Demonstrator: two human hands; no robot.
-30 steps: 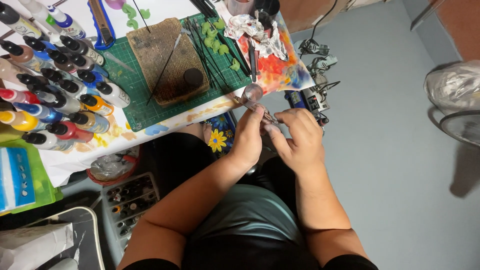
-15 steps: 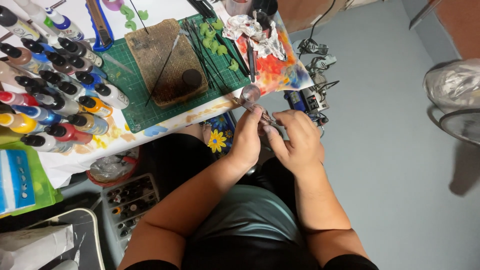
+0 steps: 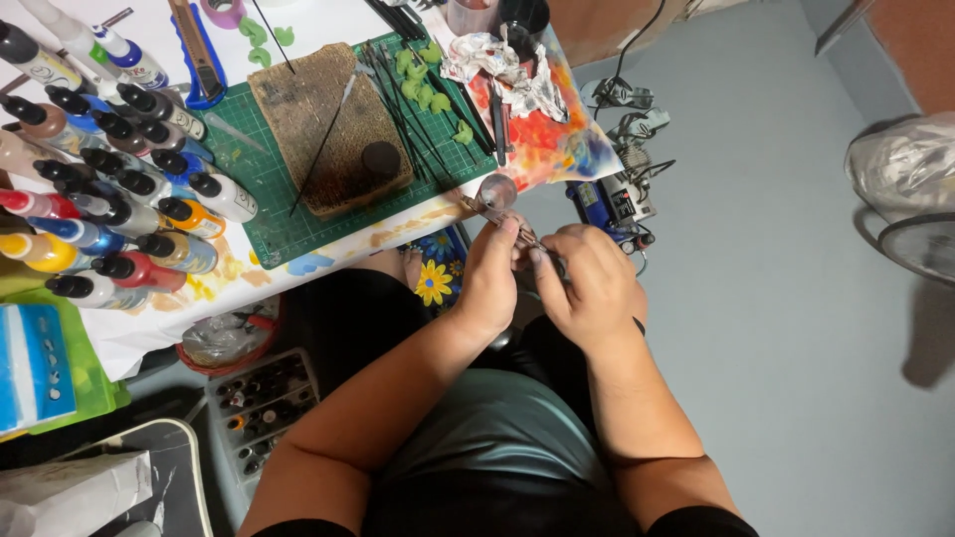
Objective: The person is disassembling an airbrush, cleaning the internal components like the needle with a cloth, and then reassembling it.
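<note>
Nearest the camera: two bare forearms over a dark lap, meeting just off the desk's (image 3: 328, 261) edge. Left hand (image 3: 489, 278) curled, fingers closed round the body of a slim metal airbrush (image 3: 509, 221). Right hand (image 3: 587, 280) closed too, fingertips pinching the tool's rear end, the two hands touching. Airbrush tilted, its small round cup (image 3: 496, 190) uppermost and pointing toward the desk edge. Dark smudges on several fingertips.

Below the hands, on the floor: a cloth with a yellow flower print (image 3: 435, 281), a compartmented tray of small pots (image 3: 261, 408), and to the right a small blue machine with coiled cables (image 3: 609, 204).

Farther off, on the desk: a green cutting mat (image 3: 264, 189) carrying a brown worn block (image 3: 328, 129), with a dark round cap (image 3: 380, 157) on the block's near corner and thin rods lying across it. To the left, crowded rows of paint bottles with black caps (image 3: 119, 199), lying on their sides. To the right of the mat, a sheet splashed with red, orange and blue paint (image 3: 542, 139), crumpled foil (image 3: 497, 65) on top, and small green leaf shapes (image 3: 428, 85) beside it. At the far edge, a blue utility knife (image 3: 199, 60).
</note>
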